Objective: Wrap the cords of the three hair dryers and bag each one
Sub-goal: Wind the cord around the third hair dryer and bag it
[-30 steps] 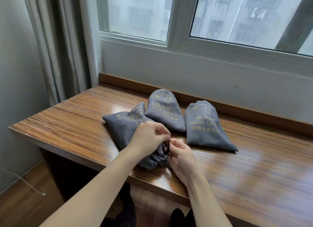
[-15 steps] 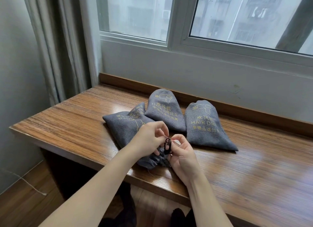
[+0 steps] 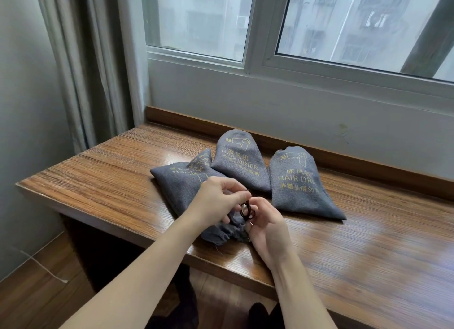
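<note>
Pinching the dark drawstring point(image 3: 247, 209) between us, our left hand point(image 3: 216, 203) and right hand point(image 3: 266, 226) meet over the gathered mouth of the nearest grey bag point(image 3: 177, 183), fingers of each curled round the looped cord. That bag lies on its side near the front edge of the wooden surface point(image 3: 110, 179). Just behind it the middle bag point(image 3: 239, 164) leans against it, and the right bag point(image 3: 299, 188) lies touching the middle one. Both show "HAIR DRIER" in yellow print. We cannot see the dryers themselves.
</note>
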A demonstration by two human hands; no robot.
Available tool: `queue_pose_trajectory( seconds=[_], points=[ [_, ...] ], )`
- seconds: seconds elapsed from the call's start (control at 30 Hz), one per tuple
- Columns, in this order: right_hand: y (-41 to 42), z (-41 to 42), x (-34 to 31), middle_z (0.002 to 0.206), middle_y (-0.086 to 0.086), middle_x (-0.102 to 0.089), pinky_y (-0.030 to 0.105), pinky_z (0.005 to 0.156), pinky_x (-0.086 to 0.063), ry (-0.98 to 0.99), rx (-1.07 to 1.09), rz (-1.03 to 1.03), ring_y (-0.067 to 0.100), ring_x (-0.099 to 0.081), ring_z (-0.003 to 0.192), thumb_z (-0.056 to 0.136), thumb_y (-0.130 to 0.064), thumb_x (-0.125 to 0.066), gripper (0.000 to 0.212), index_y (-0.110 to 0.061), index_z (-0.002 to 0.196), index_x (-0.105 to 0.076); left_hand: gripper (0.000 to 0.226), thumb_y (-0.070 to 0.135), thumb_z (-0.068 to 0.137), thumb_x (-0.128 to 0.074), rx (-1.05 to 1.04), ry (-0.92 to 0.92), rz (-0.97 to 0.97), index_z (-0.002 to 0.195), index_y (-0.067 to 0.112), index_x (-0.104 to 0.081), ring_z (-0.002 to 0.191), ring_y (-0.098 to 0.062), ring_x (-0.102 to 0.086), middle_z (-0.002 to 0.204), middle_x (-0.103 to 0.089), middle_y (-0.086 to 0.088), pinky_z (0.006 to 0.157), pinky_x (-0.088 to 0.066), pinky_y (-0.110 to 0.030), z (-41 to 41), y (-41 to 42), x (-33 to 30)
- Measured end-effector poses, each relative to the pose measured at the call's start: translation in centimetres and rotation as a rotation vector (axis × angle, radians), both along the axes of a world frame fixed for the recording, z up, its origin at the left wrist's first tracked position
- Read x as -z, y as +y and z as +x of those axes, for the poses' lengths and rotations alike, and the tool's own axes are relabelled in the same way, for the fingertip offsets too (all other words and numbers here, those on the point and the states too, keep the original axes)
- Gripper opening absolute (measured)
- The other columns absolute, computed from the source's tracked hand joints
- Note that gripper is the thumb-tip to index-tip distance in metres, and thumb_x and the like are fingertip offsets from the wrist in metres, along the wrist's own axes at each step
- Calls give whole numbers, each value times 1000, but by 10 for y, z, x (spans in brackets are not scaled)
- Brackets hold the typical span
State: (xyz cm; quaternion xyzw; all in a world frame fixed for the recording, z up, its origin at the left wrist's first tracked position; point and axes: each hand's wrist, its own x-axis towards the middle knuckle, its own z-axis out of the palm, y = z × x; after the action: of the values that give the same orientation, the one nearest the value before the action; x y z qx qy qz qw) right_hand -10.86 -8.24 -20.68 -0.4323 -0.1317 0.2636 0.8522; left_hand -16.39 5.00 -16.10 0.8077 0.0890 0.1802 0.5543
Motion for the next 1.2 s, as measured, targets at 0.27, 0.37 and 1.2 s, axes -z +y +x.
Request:
queue_pose_trajectory(
  seconds=[0.27,0.37,1.2],
  points=[
    [5,-2,10,69,2,-59,24,59,-35,-323,237,-243,6,-45,61,69,-36,-86,24,-15,78,-78,2,18,87,-74,80,-114,-154,85,18,-75,55,-1,-56,65,-66,7,53,-44,-17,6,-3,-15],
    [3,-1,10,86,15,-59,23,58,-37,-258,215,-172,12,-46,70,76,-52,-77,41,-13,90,-79,20,9,91,-67,198,-67,-256,112,12,-66,76,-10,-65,88,-72,-3,65,-52,-24,4,-9,-8],
    [-29,25,8,52,1,-55,20,43,-36,-245,419,-498,9,-43,43,102,-25,-53,34,-6,77,-67,32,50,99,-38,107,169,1195,110,25,-55,110,-26,-51,114,-66,1,87,-35,-40,4,-30,49]
  ],
)
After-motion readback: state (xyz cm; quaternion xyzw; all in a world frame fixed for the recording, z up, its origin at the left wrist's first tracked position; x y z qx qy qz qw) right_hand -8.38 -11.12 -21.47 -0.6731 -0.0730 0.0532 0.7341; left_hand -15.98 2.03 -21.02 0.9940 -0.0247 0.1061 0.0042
